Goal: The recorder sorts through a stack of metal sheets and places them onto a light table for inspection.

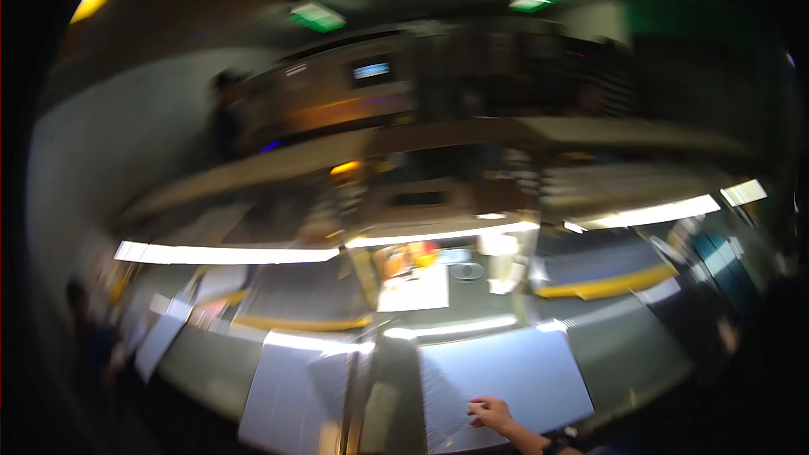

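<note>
My right hand (491, 412) comes in from the lower right, over the near part of a large pale bluish-white sheet or panel (527, 368). The fingers point left, loosely bent and a little apart, and I see nothing held in them. Whether they touch the panel or hover above it is unclear through the motion blur. A dark band (556, 446) circles the wrist. My left hand is not in view. To the left lies a second pale panel (291, 392), across a narrow gap.
Beyond the panels, a bench holds a white paper (415, 289), blurred orange and red items (409, 259) and a white container (499, 244). Dark trays with yellow edges (303, 323) flank it. Bright light strips (227, 254) cross the bench. A person (227, 114) stands far left.
</note>
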The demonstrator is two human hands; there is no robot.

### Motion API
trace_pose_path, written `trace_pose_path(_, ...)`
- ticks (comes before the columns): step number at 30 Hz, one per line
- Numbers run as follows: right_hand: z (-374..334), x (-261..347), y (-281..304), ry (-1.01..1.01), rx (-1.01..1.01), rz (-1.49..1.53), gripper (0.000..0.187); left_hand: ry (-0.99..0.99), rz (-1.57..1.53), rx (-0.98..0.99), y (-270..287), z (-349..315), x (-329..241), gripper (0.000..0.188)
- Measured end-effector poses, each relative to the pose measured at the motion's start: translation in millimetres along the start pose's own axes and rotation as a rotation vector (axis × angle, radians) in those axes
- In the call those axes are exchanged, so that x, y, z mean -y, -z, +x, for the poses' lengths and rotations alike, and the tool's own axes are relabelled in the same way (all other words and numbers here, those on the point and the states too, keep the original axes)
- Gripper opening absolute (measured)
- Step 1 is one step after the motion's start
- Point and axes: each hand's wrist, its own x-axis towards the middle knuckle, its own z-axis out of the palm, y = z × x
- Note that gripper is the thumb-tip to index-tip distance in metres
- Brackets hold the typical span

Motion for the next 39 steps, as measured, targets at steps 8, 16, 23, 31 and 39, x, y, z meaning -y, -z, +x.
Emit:
trace_pose_path(8, 10.7, -25.7, 18.3, -0.04, 0.091, -0.067, 0.042, 0.127, 0.177, -0.161, -16.9, 73.5, 76.5, 0.04)
trace_pose_path(16, 26.7, -14.1, 28.2, -0.148, 0.242, -0.198, 0.049, 0.209, 0.067, -0.068, 21.1, 13.4, 52.5, 0.042)
trace_pose_path(23, 34.6, -1.5, 33.9, -0.14, 0.263, -0.237, 0.05, 0.177, 0.279, -0.116, 32.5, 4.1, 35.8, 0.033)
trace_pose_path(31, 41.8, -8.1, 35.3, -0.188, 0.269, -0.268, 0.054, 0.066, 0.104, -0.144, 41.0, 7.2, 28.7, 0.028)
trace_pose_path(39, 28.0, -0.1, 12.5, -0.164, 0.219, -0.363, 0.056, 0.065, 0.096, -0.165, 29.0, -4.6, 57.4, 0.036)
